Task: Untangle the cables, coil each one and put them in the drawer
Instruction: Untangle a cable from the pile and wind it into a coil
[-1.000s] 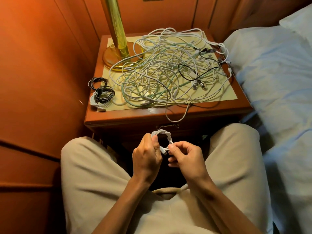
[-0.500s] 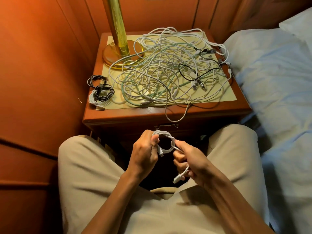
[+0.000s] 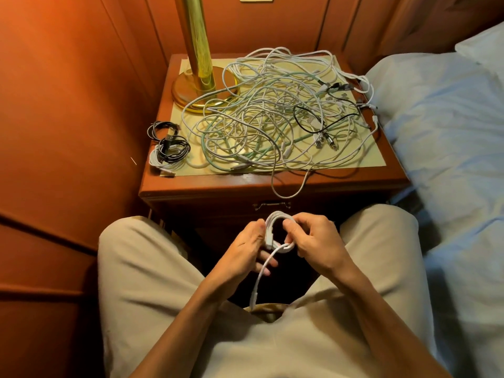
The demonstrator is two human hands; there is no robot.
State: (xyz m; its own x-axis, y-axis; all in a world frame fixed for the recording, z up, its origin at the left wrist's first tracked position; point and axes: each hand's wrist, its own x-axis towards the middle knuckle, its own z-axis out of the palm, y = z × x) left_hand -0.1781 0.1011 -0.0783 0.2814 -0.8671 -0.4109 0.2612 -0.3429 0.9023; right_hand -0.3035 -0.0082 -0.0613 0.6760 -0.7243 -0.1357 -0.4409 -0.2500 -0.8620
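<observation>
Wood-panelled corner, nightstand [image 3: 272,184] w/ brass lamp base [image 3: 203,90] at back-L. Big tangle of white/green/black cables [image 3: 272,124] covers top; 1 loop hangs over front edge above drawer handle [image 3: 271,205]. 2 coiled bundles [image 3: 167,148] at L edge. Bed [image 3: 450,137] to R. Left hand [image 3: 246,248] & right hand [image 3: 313,242] both pinch small white cable coil [image 3: 278,230] over lap, fingers curled; tail hangs down.

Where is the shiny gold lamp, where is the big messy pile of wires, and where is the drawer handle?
Gold lamp [image 3: 203,90], head view, on its round base.
Messy pile of wires [image 3: 261,124], head view, on the middle of the tangle.
Drawer handle [image 3: 271,205], head view, on the metal bar below the nightstand's front edge.
</observation>
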